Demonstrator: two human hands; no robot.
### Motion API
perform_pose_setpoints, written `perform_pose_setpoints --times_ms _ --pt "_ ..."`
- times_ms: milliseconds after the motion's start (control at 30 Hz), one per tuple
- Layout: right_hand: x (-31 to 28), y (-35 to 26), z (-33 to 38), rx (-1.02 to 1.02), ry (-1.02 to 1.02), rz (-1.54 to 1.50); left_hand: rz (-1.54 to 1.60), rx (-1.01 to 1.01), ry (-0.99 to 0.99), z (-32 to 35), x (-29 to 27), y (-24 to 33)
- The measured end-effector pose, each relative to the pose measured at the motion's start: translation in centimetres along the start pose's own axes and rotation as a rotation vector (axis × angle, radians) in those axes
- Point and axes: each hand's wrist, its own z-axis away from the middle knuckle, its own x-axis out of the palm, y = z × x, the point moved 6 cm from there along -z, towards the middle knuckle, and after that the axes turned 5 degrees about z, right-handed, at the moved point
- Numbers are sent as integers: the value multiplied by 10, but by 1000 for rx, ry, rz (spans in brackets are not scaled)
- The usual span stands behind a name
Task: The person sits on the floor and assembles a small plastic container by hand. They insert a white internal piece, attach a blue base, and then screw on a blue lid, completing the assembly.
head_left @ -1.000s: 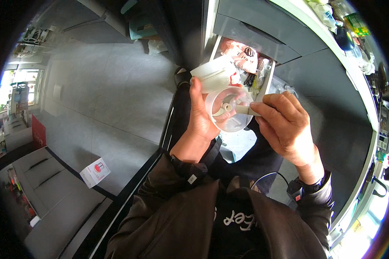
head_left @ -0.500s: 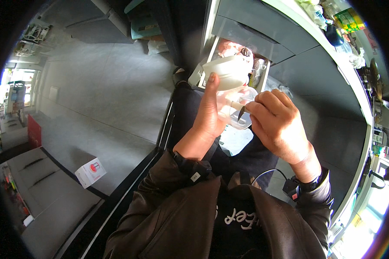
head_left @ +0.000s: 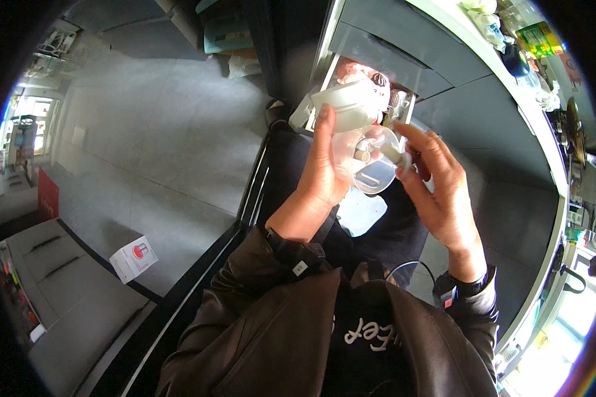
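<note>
My left hand (head_left: 324,169) grips a clear plastic bowl-shaped part (head_left: 374,165) and a white plastic container (head_left: 347,109) behind it, thumb up along the container. My right hand (head_left: 437,188) pinches a small pale cylindrical piece (head_left: 392,155) at the bowl's middle, fingers curled round its right rim. Both hands are held up in front of my chest, just before an open grey drawer (head_left: 391,99) with small items inside. A dark watch sits on my right wrist.
Grey cabinet fronts (head_left: 457,79) run along the right under a cluttered counter (head_left: 530,40). A black rail (head_left: 251,192) crosses the grey floor at left. A small white box with a red mark (head_left: 134,258) lies on the floor, and grey cabinets (head_left: 59,284) stand lower left.
Both hands have lifted the bowl and container slightly toward the drawer. The right hand has shifted from the bowl's rim to pinching the small piece at its middle.
</note>
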Motion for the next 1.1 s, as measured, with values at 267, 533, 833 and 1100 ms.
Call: perform_pose_setpoints --times_ms 267,533,833,1100 --pt "30 41 20 433 21 -987 47 -46 18 1 -3 -6" --pt "29 44 23 239 274 -602 34 -46 15 -1 -4 -13" --pt "34 21 15 -105 428 109 105 -119 -53 3 9 -20" --pt "37 21 13 -100 349 117 159 -150 -4 0 -2 -23"
